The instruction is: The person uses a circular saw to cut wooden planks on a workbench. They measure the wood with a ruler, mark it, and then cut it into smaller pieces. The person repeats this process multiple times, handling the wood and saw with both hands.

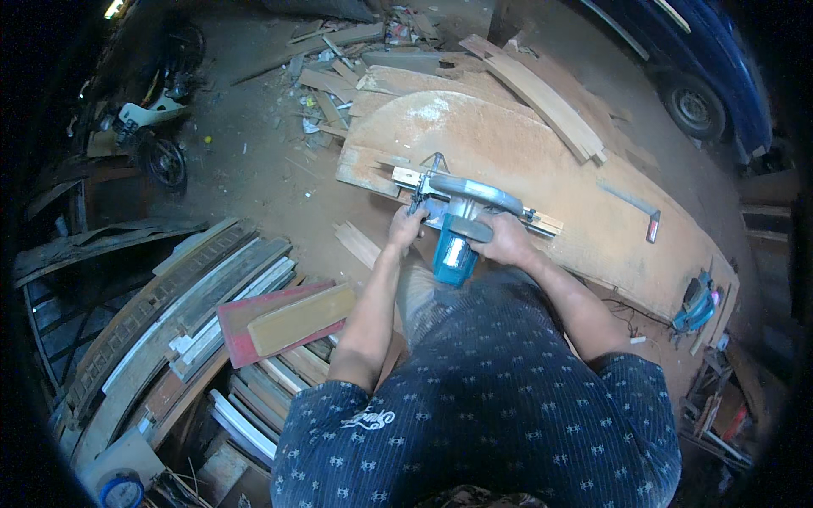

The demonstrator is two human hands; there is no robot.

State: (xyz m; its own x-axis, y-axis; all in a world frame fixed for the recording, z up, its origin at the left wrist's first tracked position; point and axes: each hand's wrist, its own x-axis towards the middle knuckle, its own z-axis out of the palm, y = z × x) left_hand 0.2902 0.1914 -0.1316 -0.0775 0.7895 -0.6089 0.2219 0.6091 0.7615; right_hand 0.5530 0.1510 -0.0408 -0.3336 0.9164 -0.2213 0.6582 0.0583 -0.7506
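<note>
A teal circular saw with a grey blade guard rests over a narrow wooden strip at the near edge of a large wooden worktop. My right hand is closed round the saw's rear handle. On the saw's left side, my left hand is closed at a dark metal part by the strip's left end; what exactly its fingers grip is hidden. The saw covers the middle of the strip, and the blade's contact with the wood cannot be seen.
On the worktop lie a carpenter's square, long planks and another teal power tool. Stacked boards fill the lower left, with a red panel. A motorcycle and a blue vehicle stand farther off.
</note>
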